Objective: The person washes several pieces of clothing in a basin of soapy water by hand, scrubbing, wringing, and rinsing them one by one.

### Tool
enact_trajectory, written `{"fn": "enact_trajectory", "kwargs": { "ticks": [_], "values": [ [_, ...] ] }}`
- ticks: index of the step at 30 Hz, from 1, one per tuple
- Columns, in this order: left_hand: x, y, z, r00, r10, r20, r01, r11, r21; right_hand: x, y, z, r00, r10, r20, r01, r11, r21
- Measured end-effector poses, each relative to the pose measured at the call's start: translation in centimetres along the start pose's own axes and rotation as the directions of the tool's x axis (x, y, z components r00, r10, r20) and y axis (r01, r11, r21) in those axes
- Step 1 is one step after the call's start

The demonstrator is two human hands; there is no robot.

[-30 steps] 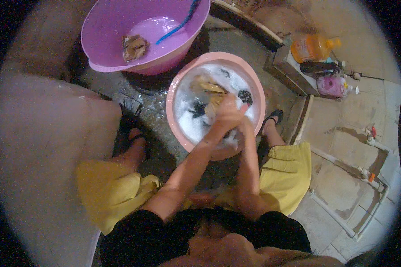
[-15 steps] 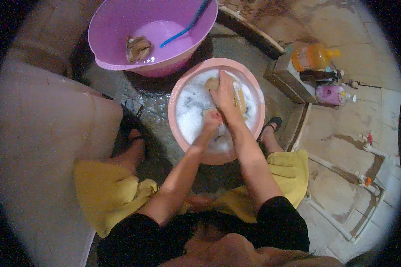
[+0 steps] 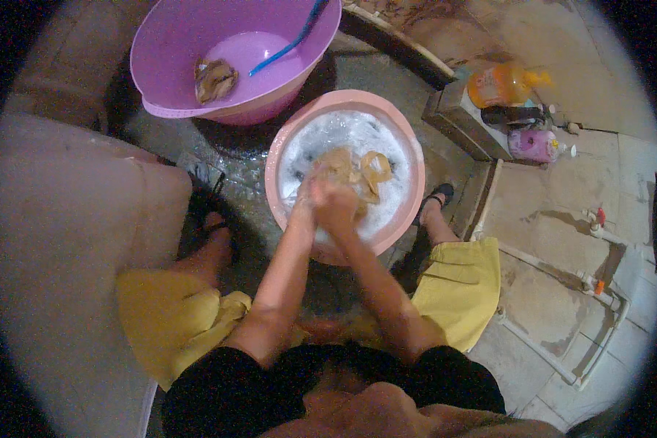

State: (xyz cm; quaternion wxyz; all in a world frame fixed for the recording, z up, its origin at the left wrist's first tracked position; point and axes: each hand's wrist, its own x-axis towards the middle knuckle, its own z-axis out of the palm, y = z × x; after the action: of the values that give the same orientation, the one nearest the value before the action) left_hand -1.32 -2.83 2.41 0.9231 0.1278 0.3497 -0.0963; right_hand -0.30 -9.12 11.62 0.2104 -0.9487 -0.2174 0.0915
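Note:
A pink basin (image 3: 410,212) full of white soapy water sits on the wet floor between my feet. My left hand (image 3: 304,196) and my right hand (image 3: 337,206) are pressed together over the basin's near side, both gripping a wet tan cloth (image 3: 361,171) that trails into the suds. Part of the cloth is hidden under my fingers.
A large purple basin (image 3: 175,44) behind holds a crumpled brown cloth (image 3: 214,79) and a blue stick (image 3: 288,44). An orange bottle (image 3: 505,84), a dark bottle (image 3: 517,114) and a pink bottle (image 3: 534,144) stand on a low block at right. White pipes (image 3: 562,274) run along the tiled floor.
My hands drew back from the basin's middle toward its near rim and closed together on the tan cloth, lifting it from the suds. The view shifted slightly.

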Motion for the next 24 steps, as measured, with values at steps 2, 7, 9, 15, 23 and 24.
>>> {"fn": "enact_trajectory", "kwargs": {
  "ticks": [2,7,9,15,23,24],
  "values": [
    [1.7,-1.2,0.3,0.989,0.147,0.009,-0.147,0.978,0.145,4.1,4.7,0.3,0.970,0.233,-0.071,-0.209,0.945,0.253],
    [2.5,0.8,0.5,0.982,0.137,0.131,-0.123,0.986,-0.115,2.5,5.9,5.5,0.938,0.116,-0.328,-0.040,0.973,0.228],
    [1.4,-0.2,4.5,0.930,0.011,0.368,0.057,0.983,-0.174,1.1,9.8,7.1,0.909,-0.020,-0.417,-0.079,0.972,-0.219],
    [-3.1,2.3,7.0,0.954,0.298,0.038,-0.299,0.954,0.016,2.8,10.3,-0.3,0.958,0.287,-0.011,-0.242,0.826,0.509],
    [-2.9,4.2,7.7,0.884,0.355,0.304,-0.335,0.935,-0.117,0.3,9.7,-2.6,0.868,0.118,0.483,-0.496,0.263,0.827],
    [-3.1,3.8,8.0,0.884,0.337,0.324,-0.304,0.941,-0.149,0.4,10.7,-2.8,0.883,0.086,0.462,-0.463,0.329,0.823]
  ]
}}
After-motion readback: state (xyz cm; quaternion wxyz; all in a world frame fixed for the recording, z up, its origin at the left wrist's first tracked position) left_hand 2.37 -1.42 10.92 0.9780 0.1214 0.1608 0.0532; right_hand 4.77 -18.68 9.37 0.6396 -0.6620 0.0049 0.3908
